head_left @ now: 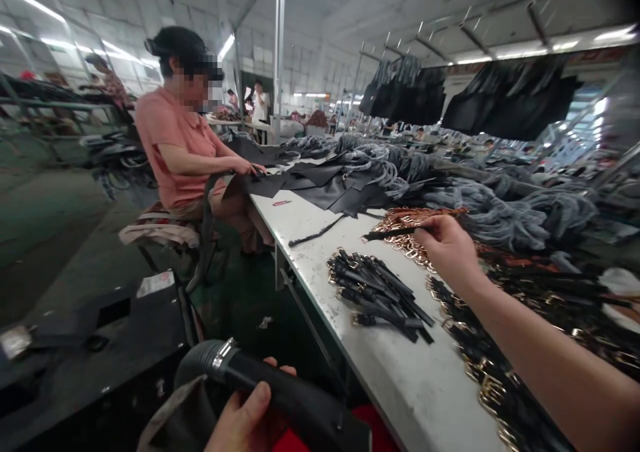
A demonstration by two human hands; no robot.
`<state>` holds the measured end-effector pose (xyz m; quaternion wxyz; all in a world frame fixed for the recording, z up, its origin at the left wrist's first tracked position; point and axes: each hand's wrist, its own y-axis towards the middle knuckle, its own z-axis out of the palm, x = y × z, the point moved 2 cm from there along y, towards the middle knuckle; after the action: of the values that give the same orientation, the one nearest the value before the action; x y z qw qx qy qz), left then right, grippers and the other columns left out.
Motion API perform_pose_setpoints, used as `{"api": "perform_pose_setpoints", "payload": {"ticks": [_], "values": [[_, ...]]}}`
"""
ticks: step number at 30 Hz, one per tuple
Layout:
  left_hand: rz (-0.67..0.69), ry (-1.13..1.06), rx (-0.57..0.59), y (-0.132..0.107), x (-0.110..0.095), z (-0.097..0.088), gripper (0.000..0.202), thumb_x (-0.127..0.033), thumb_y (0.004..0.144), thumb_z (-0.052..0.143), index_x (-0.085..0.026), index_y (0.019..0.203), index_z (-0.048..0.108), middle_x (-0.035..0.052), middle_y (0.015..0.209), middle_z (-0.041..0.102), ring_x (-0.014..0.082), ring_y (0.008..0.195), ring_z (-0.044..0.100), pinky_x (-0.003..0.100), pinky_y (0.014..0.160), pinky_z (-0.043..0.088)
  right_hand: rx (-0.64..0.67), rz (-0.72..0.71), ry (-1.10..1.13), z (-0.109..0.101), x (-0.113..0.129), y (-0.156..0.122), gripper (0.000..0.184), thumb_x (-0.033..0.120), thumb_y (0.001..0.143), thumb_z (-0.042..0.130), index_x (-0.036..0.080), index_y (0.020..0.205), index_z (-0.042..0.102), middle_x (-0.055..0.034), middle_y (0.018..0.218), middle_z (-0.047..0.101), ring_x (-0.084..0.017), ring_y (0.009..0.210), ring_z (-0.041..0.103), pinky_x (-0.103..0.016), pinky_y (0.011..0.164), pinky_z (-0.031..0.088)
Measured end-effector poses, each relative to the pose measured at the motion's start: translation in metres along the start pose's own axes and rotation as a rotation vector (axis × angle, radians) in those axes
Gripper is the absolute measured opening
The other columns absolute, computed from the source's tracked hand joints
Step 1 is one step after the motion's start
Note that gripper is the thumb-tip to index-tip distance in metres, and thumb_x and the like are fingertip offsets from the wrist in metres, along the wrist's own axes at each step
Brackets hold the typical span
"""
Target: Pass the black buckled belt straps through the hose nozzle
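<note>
Below the table's (400,385) near edge the left hand (247,415) is wrapped around a black tool (285,389) with a metal band, a pile of buckled black straps (380,295) lies by that edge, and further right the right hand (447,245) pinches a single black strap (390,233) over the gold buckles (407,244).

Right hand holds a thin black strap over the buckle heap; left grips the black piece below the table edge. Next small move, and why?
Probably draw the right hand with the black strap back toward the left hand: the strap is pinched above the gold buckles, while the black piece, metal-ringed end up, sits apart below the table.
</note>
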<state>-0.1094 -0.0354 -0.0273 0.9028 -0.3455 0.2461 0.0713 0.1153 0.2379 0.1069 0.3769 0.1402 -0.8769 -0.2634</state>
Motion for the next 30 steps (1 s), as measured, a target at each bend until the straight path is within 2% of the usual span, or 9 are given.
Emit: {"api": "perform_pose_setpoints", "payload": {"ticks": [3,6,9,12,17,21,24,27,30], "values": [[0.012,0.003,0.004,-0.029,-0.003,-0.006,0.034,-0.018,0.067,0.073,-0.016,0.097,0.058,0.0098,0.091,0.072,0.0223,0.082,0.069,0.033,0.072,0.055,0.021,0.006,0.118,-0.022,0.005,-0.065,0.021,0.039,0.073,0.058,0.02,0.082,0.054,-0.0004,0.07,0.058,-0.014,0.061,0.051,-0.027,0.058,0.041],[0.041,0.009,0.016,-0.055,-0.008,-0.016,0.025,-0.013,0.075,0.064,-0.017,0.099,0.058,0.0088,0.093,0.071,0.0188,0.081,0.069,0.028,0.068,0.055,0.101,0.019,0.183,-0.032,-0.011,-0.138,0.022,0.04,0.077,0.055,0.02,0.086,0.054,-0.0029,0.078,0.061,-0.016,0.069,0.056,-0.029,0.064,0.046],[0.064,0.025,0.055,-0.074,-0.012,-0.028,0.019,-0.012,0.078,0.06,-0.017,0.096,0.058,0.0091,0.095,0.071,0.0181,0.082,0.069,0.028,0.07,0.056,0.285,-0.102,0.05,-0.037,-0.038,-0.204,0.011,0.031,0.08,0.049,0.021,0.083,0.054,-0.004,0.083,0.061,-0.017,0.077,0.057,-0.032,0.072,0.047],[0.095,0.06,0.088,-0.086,-0.015,-0.037,0.015,-0.012,0.079,0.059,-0.016,0.093,0.059,0.0093,0.094,0.071,0.0176,0.081,0.069,0.029,0.071,0.056,0.429,-0.226,-0.107,-0.043,-0.063,-0.245,0.009,0.021,0.082,0.043,0.022,0.079,0.052,-0.003,0.082,0.059,-0.016,0.075,0.057,-0.03,0.071,0.046],[0.138,0.092,0.095,-0.096,-0.011,-0.04,0.014,-0.014,0.078,0.061,-0.018,0.091,0.06,0.0068,0.092,0.072,0.0165,0.078,0.069,0.028,0.071,0.056,0.484,-0.33,-0.363,-0.055,-0.079,-0.257,0.017,0.015,0.083,0.038,0.02,0.08,0.054,-0.005,0.081,0.06,-0.017,0.073,0.056,-0.029,0.069,0.044],[0.152,0.144,0.124,-0.094,-0.003,-0.033,0.016,-0.019,0.074,0.066,-0.015,0.089,0.062,0.0075,0.092,0.072,0.0165,0.08,0.068,0.028,0.073,0.055,0.538,-0.348,-0.484,-0.061,-0.074,-0.257,0.021,0.01,0.078,0.042,0.018,0.086,0.06,-0.0083,0.091,0.063,-0.02,0.084,0.058,-0.032,0.076,0.044],[0.202,0.209,0.157,-0.087,0.002,-0.021,0.022,-0.023,0.072,0.069,-0.015,0.091,0.061,0.0081,0.094,0.071,0.0171,0.084,0.067,0.029,0.076,0.054,0.501,-0.283,-0.483,-0.063,-0.063,-0.26,0.028,0.013,0.073,0.049,0.018,0.098,0.061,-0.0088,0.104,0.063,-0.023,0.096,0.057,-0.036,0.085,0.041],[0.262,0.27,0.196,-0.078,0.009,-0.002,0.027,-0.024,0.07,0.071,-0.016,0.093,0.059,0.0078,0.097,0.071,0.0184,0.092,0.065,0.03,0.081,0.052,0.455,-0.186,-0.39,-0.051,-0.046,-0.258,0.03,0.019,0.079,0.047,0.018,0.106,0.059,-0.0083,0.109,0.062,-0.022,0.1,0.055,-0.034,0.088,0.039],[0.292,0.335,0.228,-0.069,0.016,0.015,0.031,-0.025,0.071,0.071,-0.017,0.096,0.055,0.0072,0.099,0.07,0.0195,0.098,0.064,0.035,0.088,0.049,0.459,-0.122,-0.322,-0.025,-0.036,-0.248,0.03,0.027,0.083,0.047,0.018,0.109,0.06,-0.0089,0.11,0.062,-0.022,0.101,0.054,-0.035,0.086,0.039]]}}
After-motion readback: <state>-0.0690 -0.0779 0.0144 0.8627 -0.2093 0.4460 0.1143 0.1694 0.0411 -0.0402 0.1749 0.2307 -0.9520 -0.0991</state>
